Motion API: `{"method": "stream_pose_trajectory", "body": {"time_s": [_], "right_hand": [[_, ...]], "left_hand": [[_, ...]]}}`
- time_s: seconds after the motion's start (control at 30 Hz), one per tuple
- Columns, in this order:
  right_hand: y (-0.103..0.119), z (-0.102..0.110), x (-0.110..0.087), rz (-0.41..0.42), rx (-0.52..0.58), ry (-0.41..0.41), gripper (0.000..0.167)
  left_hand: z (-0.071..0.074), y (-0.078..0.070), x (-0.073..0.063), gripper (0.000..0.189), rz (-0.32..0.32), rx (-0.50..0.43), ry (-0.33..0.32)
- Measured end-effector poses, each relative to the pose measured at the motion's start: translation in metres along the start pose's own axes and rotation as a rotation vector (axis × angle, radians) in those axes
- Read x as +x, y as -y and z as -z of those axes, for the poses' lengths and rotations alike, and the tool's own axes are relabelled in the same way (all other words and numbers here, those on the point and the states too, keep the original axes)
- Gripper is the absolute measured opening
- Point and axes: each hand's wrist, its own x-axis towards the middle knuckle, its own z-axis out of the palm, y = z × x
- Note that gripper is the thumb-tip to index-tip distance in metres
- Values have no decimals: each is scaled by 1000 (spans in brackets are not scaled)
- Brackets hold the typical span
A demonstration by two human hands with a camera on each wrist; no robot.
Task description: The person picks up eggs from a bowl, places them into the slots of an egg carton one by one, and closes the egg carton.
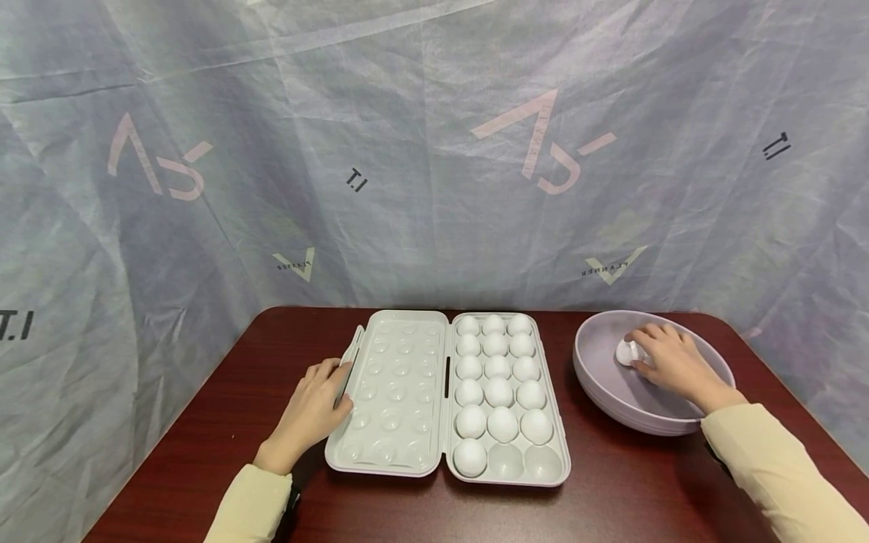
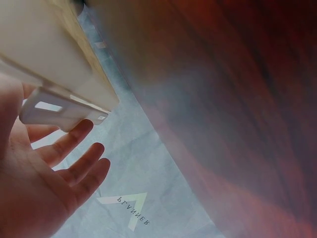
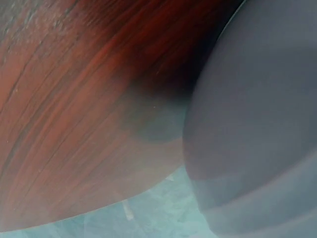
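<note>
A white egg carton (image 1: 443, 445) lies open flat on the table, its dimpled lid (image 1: 400, 369) on the left. White eggs (image 1: 498, 394) fill the right half's cups, except the middle and right cups of the nearest row. At the lid's left edge, my left hand (image 1: 308, 407) touches the narrow closing flap (image 2: 59, 111) with loosely extended fingers. My right hand (image 1: 675, 366) reaches into the lilac bowl (image 1: 591, 381) and pinches a white egg (image 1: 624, 354) between thumb and fingers. Only the outside of the bowl shows in the right wrist view.
Everything stands on a dark red wooden table (image 1: 380, 513). A grey printed cloth (image 1: 407, 226) hangs just behind the table's far edge. The bowl stands right of the carton, with a strip of table between them.
</note>
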Motion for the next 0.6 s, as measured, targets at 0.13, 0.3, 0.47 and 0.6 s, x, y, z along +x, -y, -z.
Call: {"method": "stream_pose_trajectory", "body": {"time_s": [0.13,0.3,0.47,0.6], "right_hand": [[-3,-3,1,-15,-20,29,42],[-6,-6,1,-36,-38,73,45],[-6,-9,3,-38,-59,88,47],[-6,-12,2,-13,-72,87,48]], "left_hand": [[0,0,0,45,2,-5,6],[0,0,0,45,2,-4,11],[0,0,0,45,1,1,9],[0,0,0,45,2,1,8]]}}
